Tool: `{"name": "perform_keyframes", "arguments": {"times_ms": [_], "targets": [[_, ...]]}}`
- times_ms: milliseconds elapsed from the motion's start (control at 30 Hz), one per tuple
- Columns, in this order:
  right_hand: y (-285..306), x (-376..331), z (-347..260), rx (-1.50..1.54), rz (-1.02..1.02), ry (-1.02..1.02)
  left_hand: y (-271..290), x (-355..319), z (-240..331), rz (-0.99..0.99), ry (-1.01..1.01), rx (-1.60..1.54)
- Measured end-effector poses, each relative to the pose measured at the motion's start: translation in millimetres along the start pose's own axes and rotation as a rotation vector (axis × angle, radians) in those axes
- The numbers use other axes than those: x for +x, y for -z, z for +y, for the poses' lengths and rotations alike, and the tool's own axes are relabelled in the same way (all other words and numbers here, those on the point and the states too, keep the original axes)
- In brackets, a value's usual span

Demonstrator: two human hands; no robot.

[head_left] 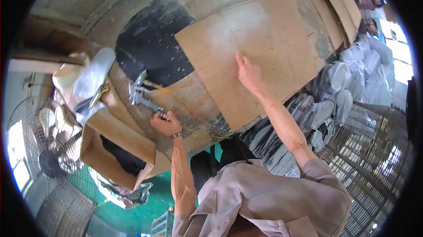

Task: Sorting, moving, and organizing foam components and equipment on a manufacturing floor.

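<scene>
My left hand [166, 124] is closed around the lower end of a metal spray gun [144, 98], beside the hose fitting. A yellowish hose [176, 98] runs from the gun across the bench. My right hand [250, 75] reaches over a large flat cardboard sheet [282, 52], index finger stretched out, the other fingers partly curled. Its fingertip is at the lower edge of a whitish powdery patch on the cardboard; whether it touches is hard to tell. I see nothing held in the right hand.
A black round surface [150, 45] speckled with white bits lies left of the cardboard. An open cardboard box [116, 149] with dark material stands at lower left, near a caged fan [50, 162]. At right are plastic-wrapped shoe soles [339, 76] and wire racks [357, 158].
</scene>
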State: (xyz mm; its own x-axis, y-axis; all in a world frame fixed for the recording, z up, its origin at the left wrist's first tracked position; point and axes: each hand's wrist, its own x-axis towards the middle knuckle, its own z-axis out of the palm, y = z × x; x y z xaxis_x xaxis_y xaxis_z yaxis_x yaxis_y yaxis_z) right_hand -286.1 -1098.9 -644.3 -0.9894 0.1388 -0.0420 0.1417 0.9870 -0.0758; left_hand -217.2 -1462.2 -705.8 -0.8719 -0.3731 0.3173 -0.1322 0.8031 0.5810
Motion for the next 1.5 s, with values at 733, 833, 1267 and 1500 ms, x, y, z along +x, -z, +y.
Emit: {"name": "perform_keyframes", "arguments": {"times_ms": [733,833,1267,1500], "targets": [[-13.7,-14.5,-330.7,0.428,-0.222,0.331,11.0,8.1,-4.5,0.085,0.043,-0.250],[4.0,-15.7,-311.4,0.666,-0.330,0.073,15.9,5.5,-6.7,0.032,0.090,-0.359],[193.4,-329.6,-207.8,1.563,0.577,-0.537,46.9,13.0,-0.3,-0.080,0.055,-0.754],[251.6,-548.6,-243.9,1.736,1.042,-0.543,249.2,-172.6,140.1,-1.652,-0.694,-1.398]]}}
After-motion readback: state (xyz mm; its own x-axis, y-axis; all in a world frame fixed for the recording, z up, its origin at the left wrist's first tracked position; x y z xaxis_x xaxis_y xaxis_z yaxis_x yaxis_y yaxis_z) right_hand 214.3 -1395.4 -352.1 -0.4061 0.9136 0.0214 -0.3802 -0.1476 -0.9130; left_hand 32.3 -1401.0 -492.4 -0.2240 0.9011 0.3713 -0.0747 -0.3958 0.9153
